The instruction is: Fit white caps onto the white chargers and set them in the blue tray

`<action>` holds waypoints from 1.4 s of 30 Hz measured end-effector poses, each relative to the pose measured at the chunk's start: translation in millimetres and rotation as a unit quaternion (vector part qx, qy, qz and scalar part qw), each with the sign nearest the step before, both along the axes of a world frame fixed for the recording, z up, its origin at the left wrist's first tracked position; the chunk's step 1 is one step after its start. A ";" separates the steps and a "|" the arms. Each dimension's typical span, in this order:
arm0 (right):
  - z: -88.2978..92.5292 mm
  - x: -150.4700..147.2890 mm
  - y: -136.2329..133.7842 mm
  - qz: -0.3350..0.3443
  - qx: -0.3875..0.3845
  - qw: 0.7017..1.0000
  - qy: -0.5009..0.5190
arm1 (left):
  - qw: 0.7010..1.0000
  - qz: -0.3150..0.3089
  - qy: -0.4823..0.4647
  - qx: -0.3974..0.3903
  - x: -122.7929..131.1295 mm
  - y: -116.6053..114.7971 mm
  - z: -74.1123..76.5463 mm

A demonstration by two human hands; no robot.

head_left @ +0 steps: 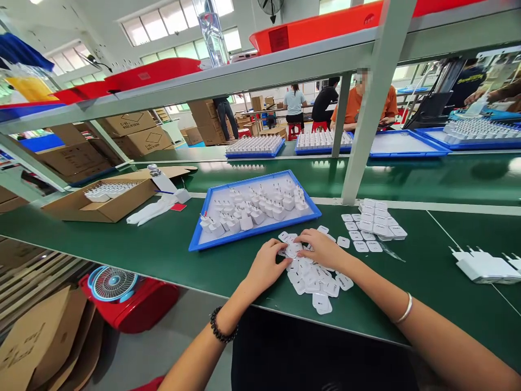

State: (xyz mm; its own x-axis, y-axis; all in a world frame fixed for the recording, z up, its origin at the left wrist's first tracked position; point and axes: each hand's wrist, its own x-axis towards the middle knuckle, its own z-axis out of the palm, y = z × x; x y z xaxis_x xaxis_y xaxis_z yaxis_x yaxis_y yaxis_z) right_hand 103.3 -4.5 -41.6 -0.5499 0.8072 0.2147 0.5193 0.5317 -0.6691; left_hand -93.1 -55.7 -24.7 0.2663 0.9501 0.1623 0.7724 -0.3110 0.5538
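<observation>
A loose pile of small white square cards (311, 277) with rounded corners and dark print lies on the green bench in front of me. At its upper left, my left hand (266, 266) has thumb and fingers curled at the edge of a white card (292, 250). From the other side, my right hand (321, 248) grips at the same card with bent fingers. Just beyond the hands is a blue-rimmed tray (254, 240) holding several white plug adapters (260, 209), pins mostly upward. Stacked sheets of similar white cards (378, 220) lie right of my right hand.
An open cardboard box (93, 212) with white parts stands left, beside a white glove (152, 210). White plugs (484, 266) lie at right. A metal post (362, 125) and overhead shelf (228, 79) rise behind the tray. Across the line are more trays (409, 144) and seated people.
</observation>
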 end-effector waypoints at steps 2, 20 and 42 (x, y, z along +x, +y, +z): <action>0.5 0.8 0.0 0.000 -0.009 1.000 0.006 | 1.000 0.008 0.009 -0.014 4.7 1.2 0.7; -0.6 10.4 11.2 -0.013 -0.216 0.966 0.140 | 0.986 0.070 0.096 -0.118 33.5 25.3 21.5; 29.4 50.2 16.1 -0.100 -0.230 0.913 0.321 | 0.888 -0.114 -0.350 -0.275 60.5 69.6 39.9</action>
State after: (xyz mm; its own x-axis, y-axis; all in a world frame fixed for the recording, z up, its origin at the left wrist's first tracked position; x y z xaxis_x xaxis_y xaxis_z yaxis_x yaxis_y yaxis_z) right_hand 153.5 11.6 -12.3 -0.2618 0.9636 0.0540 -0.0020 0.0555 -0.9985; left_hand -32.6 13.9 15.2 0.4790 0.8711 -0.1085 0.1311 0.0513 0.9900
